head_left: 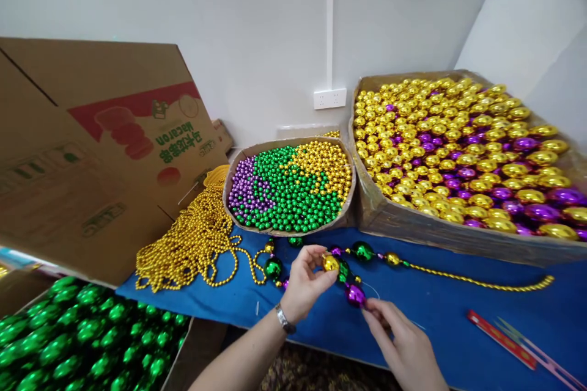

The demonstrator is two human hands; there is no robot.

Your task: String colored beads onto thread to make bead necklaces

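My left hand (305, 281) pinches a large gold bead (331, 263) of a bead string lying on the blue table (440, 311). My right hand (403, 342) is closed below and to the right of a purple bead (354, 294); its fingertips pinch a thin thread leading to that bead. The string carries green beads (363, 251), another gold bead (392, 258) and runs off right as a thin gold bead strand (481, 283). More large beads of the string lie left of my left hand (273, 268).
A round tray (290, 186) of small purple, green and gold beads sits behind. A cardboard box (458, 153) of large gold and purple beads stands at right. Gold strands (192, 244) pile at left, a box of green beads (82, 336) below. A red ruler (502, 339) lies at right.
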